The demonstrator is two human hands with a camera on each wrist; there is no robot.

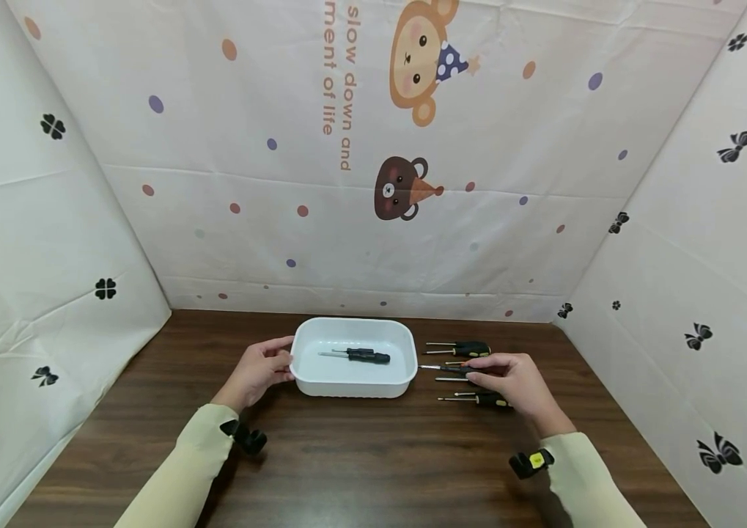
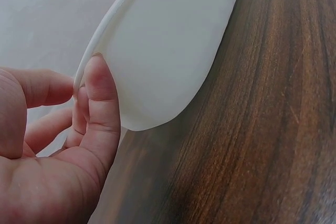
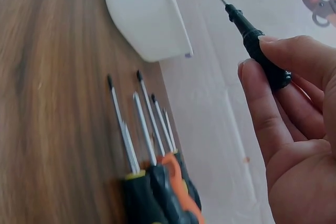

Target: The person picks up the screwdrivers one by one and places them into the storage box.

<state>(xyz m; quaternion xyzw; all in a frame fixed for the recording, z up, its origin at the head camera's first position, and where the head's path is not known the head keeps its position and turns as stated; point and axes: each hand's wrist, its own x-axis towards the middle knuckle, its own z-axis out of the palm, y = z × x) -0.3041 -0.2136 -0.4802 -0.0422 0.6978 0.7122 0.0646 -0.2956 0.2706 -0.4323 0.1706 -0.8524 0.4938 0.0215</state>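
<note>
I see a dark wooden table [image 1: 347, 455]. Behind it I make out a white backdrop [image 1: 215, 242] printed with a brown cartoon bear [image 1: 399, 189].

Soft light fills the head view, leaving faint glare on the counter [image 1: 333, 477] in front of the white tray [image 1: 355, 389], while the wrist views look dimmer.

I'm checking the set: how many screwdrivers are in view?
9 screwdrivers: two in the tray, one in the right hand, six on the table right of the tray. Some overlap there, so more may be hidden.
</note>
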